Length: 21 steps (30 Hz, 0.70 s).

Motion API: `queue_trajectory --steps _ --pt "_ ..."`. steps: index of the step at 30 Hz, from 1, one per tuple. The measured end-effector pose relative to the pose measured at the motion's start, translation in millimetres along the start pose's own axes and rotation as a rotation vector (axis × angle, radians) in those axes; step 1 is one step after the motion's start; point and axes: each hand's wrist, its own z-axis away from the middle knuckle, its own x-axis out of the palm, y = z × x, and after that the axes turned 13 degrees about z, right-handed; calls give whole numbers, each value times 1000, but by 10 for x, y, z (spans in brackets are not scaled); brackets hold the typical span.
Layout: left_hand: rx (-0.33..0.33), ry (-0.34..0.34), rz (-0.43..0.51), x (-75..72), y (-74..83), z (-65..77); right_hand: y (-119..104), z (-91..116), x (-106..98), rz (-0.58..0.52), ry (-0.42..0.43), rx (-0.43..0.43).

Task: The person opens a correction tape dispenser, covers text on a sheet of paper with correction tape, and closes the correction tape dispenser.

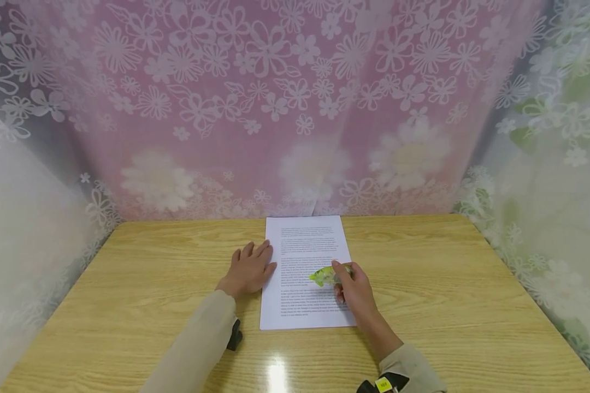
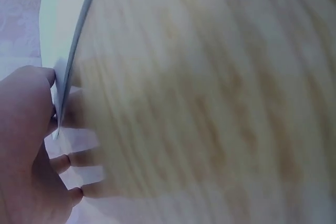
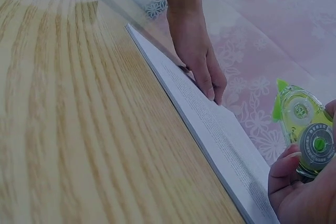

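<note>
A stack of printed paper (image 1: 300, 234) lies on the wooden table, its thickness showing along the edge in the right wrist view. My left hand (image 1: 249, 269) rests at the stack's left edge with fingers spread; in the left wrist view the thumb (image 2: 42, 74) is against the paper's edge and other fingertips reach the tabletop. Over the lower right part of the text, my right hand (image 1: 356, 289) grips a green, see-through correction tape (image 3: 310, 124) between thumb and fingers. Its bright green tip (image 1: 316, 277) points left, above the page. Round reels show inside the case.
The wooden tabletop (image 1: 437, 273) extends on both sides of the paper. A pink flowered curtain (image 1: 236, 136) hangs right behind its back edge, with pale curtains (image 1: 546, 218) at the sides. Dark wrist straps (image 1: 383, 383) sit over beige sleeves.
</note>
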Motion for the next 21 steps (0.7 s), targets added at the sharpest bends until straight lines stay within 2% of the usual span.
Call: queue_trajectory --steps 7,10,14,16,21 --pt "24 40 -38 54 -45 -20 3 -5 15 -27 -5 5" --pt "21 13 -52 63 -55 -32 1 -12 20 -44 11 3" --pt "-17 -30 -70 63 -62 -34 -13 -17 28 -79 26 4" --pt "-18 -29 -54 63 -66 -29 -22 -18 25 -108 29 3" --pt "-6 -36 -14 76 -74 -19 -31 -27 -13 -236 12 15"
